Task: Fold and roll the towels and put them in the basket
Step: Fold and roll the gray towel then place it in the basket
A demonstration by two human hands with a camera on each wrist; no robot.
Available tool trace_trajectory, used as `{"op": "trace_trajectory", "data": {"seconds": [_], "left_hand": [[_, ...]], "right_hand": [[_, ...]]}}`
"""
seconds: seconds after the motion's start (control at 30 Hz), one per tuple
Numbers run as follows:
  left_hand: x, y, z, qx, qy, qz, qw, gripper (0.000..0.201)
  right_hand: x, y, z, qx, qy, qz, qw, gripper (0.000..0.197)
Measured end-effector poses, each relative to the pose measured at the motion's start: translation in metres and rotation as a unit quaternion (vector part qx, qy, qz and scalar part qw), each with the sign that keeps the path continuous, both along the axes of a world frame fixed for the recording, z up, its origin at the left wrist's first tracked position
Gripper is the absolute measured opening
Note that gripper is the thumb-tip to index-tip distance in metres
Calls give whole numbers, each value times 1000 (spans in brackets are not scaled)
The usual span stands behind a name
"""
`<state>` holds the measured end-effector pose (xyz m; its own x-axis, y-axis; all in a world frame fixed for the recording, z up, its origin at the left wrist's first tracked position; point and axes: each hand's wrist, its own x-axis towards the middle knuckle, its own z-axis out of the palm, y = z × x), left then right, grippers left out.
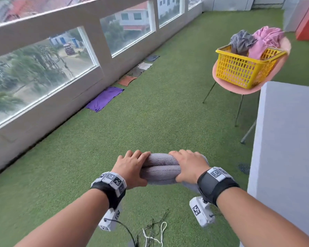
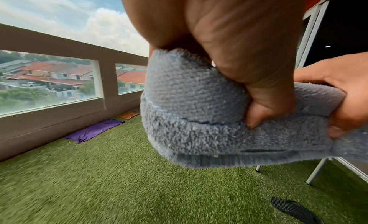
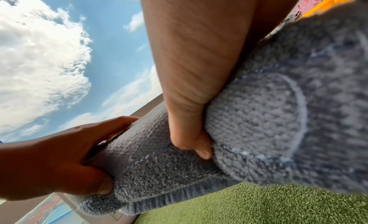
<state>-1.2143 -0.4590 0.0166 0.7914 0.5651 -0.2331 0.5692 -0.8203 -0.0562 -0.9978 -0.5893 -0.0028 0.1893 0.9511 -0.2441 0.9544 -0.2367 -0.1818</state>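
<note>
A grey-blue towel (image 1: 160,169) rolled into a thick bundle hangs in the air in front of me, held level above the grass. My left hand (image 1: 130,168) grips its left end and my right hand (image 1: 187,166) grips its right end, fingers over the top and thumbs underneath. In the left wrist view the left thumb presses into the towel (image 2: 191,117) with the right hand (image 2: 342,92) beyond it. In the right wrist view the right thumb digs into the roll (image 3: 259,117), and the left hand (image 3: 59,161) holds the far end. A yellow basket (image 1: 246,66) stands far right.
The basket sits on a pink chair (image 1: 239,86) and holds crumpled grey and pink cloths (image 1: 257,40). A purple towel (image 1: 105,98) and several other cloths lie along the window wall. A white block (image 1: 284,139) stands at right. A black sandal (image 2: 292,210) and loose cords (image 1: 153,232) lie on the green turf.
</note>
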Motion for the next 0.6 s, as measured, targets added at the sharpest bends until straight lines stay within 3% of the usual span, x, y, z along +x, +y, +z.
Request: {"op": "trace_trajectory", "data": {"seconds": [0.27,0.43,0.6], "left_hand": [[104,107,0,-19,3,-58,998,102],[234,174,-11,-25,-11,-101,994,101],[404,247,4,-36,-27,-131,990,99]], "right_hand": [[86,78,0,-9,13,-60,998,96],[201,126,-1,-19,2,-101,995,95],[358,185,16,-26,12,-144,989,97]]}}
